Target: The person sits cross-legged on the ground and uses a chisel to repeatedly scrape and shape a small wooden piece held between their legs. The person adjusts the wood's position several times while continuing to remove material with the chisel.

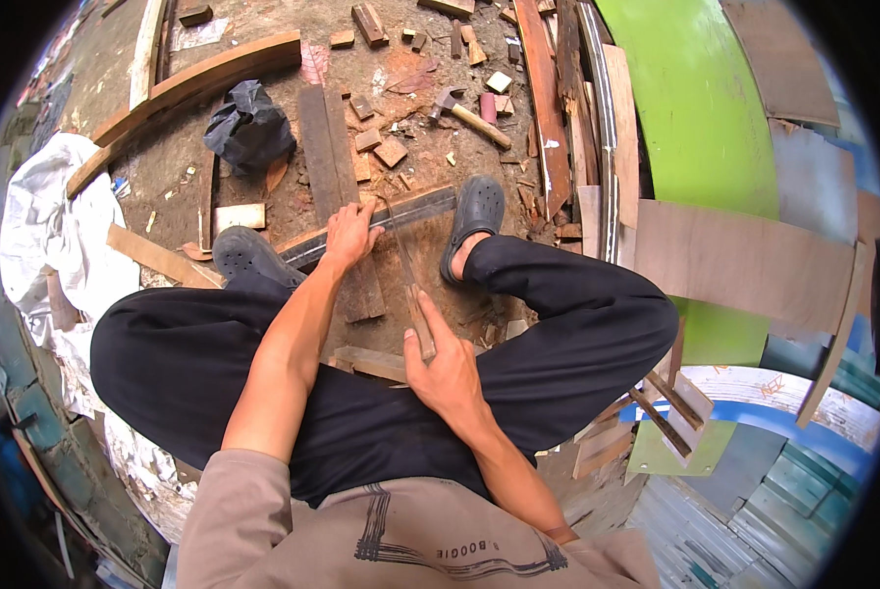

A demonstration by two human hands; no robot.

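Observation:
My left hand (349, 234) bears down on a dark wooden strip (420, 207) with a pale line along it, its fingers closed on the near part. The strip lies slantwise between my feet, across a brown plank (324, 147) on the ground. In my right hand (445, 373) is a long, narrow-bladed tool (407, 273), gripped by its wooden handle. Its blade points away from me and meets the strip just right of my left hand. Seen nearly edge-on, it could be a saw or a knife; I cannot tell which.
A claw hammer (474, 123) lies among several small wood offcuts (391, 151). At the left are a black plastic bag (249, 128), a curved wooden beam (199, 83) and a white sack (57, 231). Long boards (543, 108) and a green panel (700, 98) stand at the right.

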